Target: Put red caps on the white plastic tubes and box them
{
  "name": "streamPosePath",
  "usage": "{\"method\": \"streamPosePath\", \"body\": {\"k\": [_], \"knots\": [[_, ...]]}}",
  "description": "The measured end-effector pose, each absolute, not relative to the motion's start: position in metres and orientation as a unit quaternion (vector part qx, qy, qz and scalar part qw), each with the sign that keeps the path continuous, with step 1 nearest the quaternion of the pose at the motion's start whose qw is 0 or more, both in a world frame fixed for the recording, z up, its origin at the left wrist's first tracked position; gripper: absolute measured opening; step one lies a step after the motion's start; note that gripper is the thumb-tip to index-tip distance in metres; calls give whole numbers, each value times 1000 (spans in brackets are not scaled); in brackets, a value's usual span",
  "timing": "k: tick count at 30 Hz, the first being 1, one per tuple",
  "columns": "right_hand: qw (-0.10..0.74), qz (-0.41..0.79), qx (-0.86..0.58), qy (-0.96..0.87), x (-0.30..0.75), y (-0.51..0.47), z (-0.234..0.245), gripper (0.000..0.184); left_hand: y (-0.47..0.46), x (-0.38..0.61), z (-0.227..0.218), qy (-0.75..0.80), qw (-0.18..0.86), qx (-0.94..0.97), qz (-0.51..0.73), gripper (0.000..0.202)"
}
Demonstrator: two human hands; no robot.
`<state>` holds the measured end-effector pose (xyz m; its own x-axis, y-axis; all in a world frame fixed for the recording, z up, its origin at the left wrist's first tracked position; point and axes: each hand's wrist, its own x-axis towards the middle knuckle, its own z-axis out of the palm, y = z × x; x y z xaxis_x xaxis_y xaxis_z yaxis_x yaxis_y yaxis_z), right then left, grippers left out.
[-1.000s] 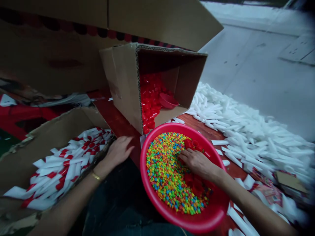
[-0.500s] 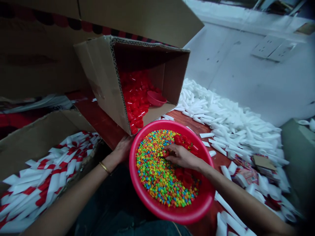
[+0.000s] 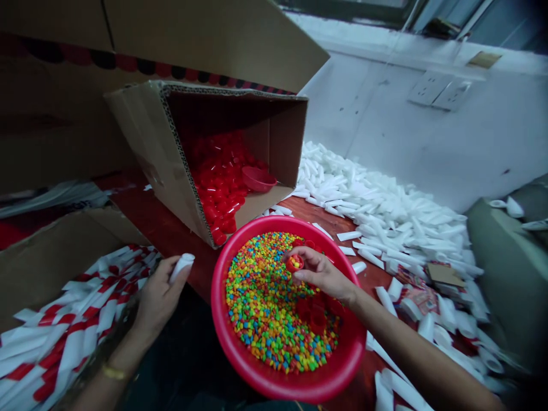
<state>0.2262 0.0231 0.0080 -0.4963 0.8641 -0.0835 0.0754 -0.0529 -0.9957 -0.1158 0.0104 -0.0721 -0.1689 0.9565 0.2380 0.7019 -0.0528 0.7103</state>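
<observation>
A white plastic tube (image 3: 183,266) is gripped in my left hand (image 3: 159,297), left of the basin, its end pointing up. Over the candies, my right hand (image 3: 321,273) pinches a small red cap (image 3: 295,262) filled with coloured candies. Below it, the red basin (image 3: 220,319) holds a bed of small multicoloured candies (image 3: 265,308). Several loose red caps (image 3: 317,319) lie on the candies at the basin's right side, partly hidden by my right hand and forearm.
A cardboard box (image 3: 145,148) on its side holds red caps (image 3: 218,188) and a small red bowl (image 3: 259,179). White tubes (image 3: 368,194) are heaped along the wall. At the left, a carton (image 3: 21,274) contains white tubes with red ends (image 3: 81,319).
My left hand has moved left and down from the basin's rim and now shows a white tube. My right hand has risen from the candies with a filled red cap. The view has shifted.
</observation>
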Motion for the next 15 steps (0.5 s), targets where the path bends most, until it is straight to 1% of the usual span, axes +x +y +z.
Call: {"method": "streamPosePath", "body": {"k": [3,5,7,10,15], "knots": [[327,565,-396,-646,223,20,9,31,-9,-98,-30,634,205,634,393,45],[323,518,-410,-678,220,17,9,30,-12,-75,-1,569,239,692,374,42],[313,466,-421,-713,217,15,9,29,-10,-49,18,497,277,750,338,38],[310,385,-417,-763,215,13,9,27,-3,-19,24,441,298,801,276,39],[307,303,-386,-815,216,12,10,27,-1,-4,13,434,281,825,228,40]]}}
